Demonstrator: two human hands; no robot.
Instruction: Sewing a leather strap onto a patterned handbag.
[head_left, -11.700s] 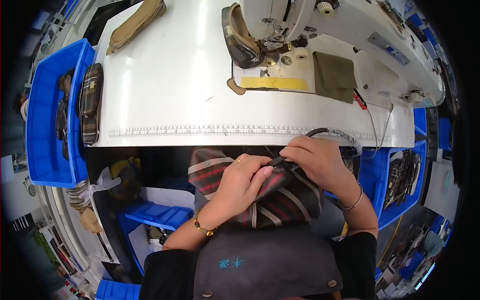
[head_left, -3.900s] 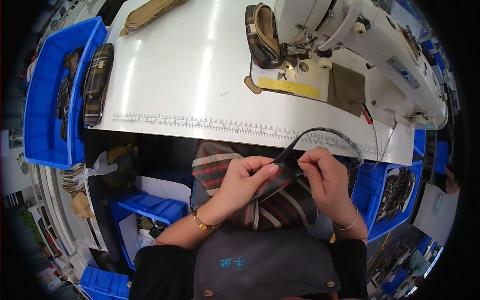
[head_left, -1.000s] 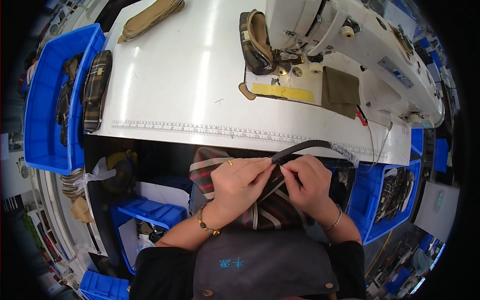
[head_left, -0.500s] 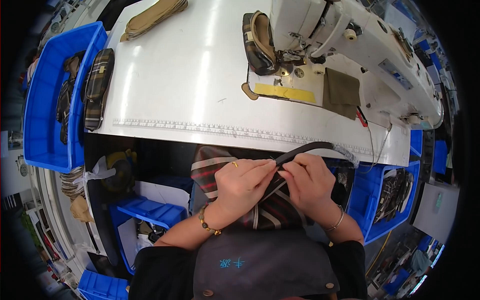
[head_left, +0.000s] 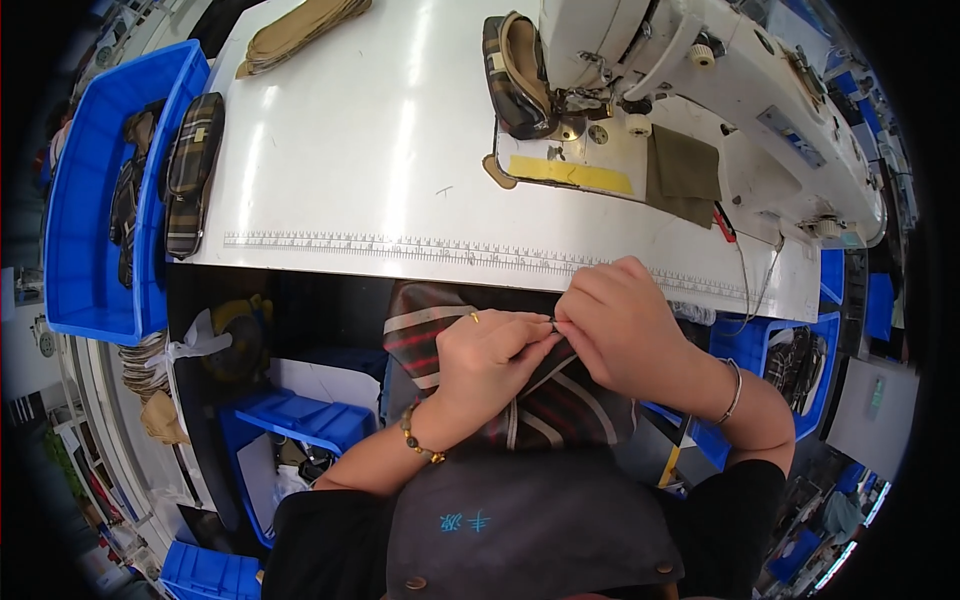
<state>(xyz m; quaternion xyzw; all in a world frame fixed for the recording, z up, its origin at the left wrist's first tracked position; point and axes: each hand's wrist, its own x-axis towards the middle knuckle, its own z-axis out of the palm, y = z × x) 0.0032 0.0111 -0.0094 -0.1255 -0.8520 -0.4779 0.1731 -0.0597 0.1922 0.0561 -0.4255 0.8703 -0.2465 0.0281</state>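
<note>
My left hand (head_left: pixel 482 358) and my right hand (head_left: pixel 632 328) meet in front of the table edge, each pinched closed. A small dark end of a black strip (head_left: pixel 554 325) shows between the fingertips; the rest is hidden by my right hand. Clear crinkled plastic (head_left: pixel 691 313) pokes out beyond that hand. Under both hands, a dark cloth with red and pale stripes (head_left: pixel 560 408) drapes over my lap.
A white sewing machine (head_left: pixel 770 110) stands on the white table (head_left: pixel 330 170), with a plaid shoe upper (head_left: pixel 508 85) beside its needle. Another plaid piece (head_left: pixel 193 175) lies by the left blue bin (head_left: pixel 95 290). Tan pieces (head_left: pixel 300 38) are stacked behind. Another blue bin (head_left: pixel 828 385) is at right.
My right hand has turned and shifted slightly upward, its elbow swinging out right. The curved black strip, visible before, is now mostly covered. My left hand stays nearly in place.
</note>
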